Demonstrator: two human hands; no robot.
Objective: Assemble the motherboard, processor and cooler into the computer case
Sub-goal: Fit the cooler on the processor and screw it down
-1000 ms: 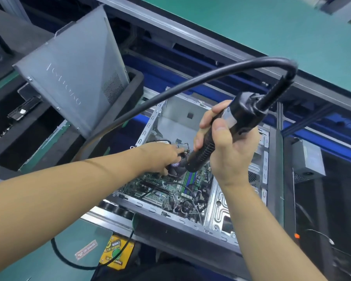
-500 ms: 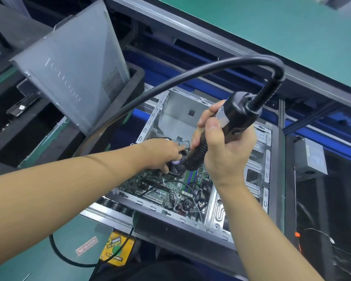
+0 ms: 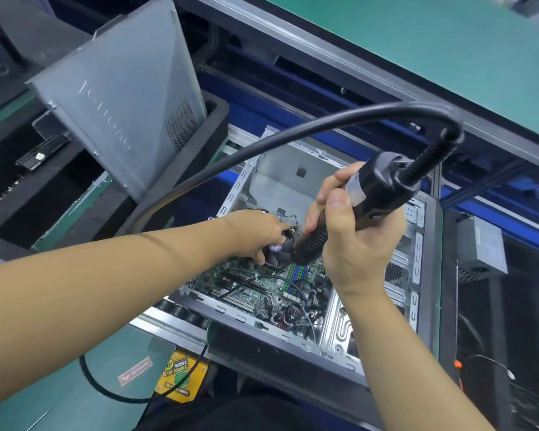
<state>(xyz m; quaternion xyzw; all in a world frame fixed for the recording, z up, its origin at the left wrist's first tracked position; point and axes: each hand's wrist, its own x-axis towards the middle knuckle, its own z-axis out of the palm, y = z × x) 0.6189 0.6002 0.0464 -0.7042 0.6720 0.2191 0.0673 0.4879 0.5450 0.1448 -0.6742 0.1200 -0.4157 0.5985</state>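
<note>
An open metal computer case [image 3: 416, 269] lies on its side with a green motherboard [image 3: 262, 287] inside. The black cooler [image 3: 277, 250] with a round purple label sits on the board. My left hand [image 3: 255, 234] rests on the cooler's left side and holds it steady. My right hand [image 3: 352, 237] grips a black electric screwdriver [image 3: 364, 200], tilted, with its ribbed nose pointing down at the cooler's right edge. The bit is hidden behind the tool and my fingers. A thick black cable [image 3: 262, 144] arcs from the tool's top to the left.
The case's grey side panel [image 3: 122, 101] leans upright in a black foam tray [image 3: 218, 119] at the left. A grey power supply [image 3: 483, 244] sits at the right. A yellow sticker [image 3: 181, 374] and a thin black cable [image 3: 106, 387] lie on the green bench near me.
Both hands and the screwdriver stay at the cooler; only the view shifts slightly, with the tool's cable end swinging a little left.
</note>
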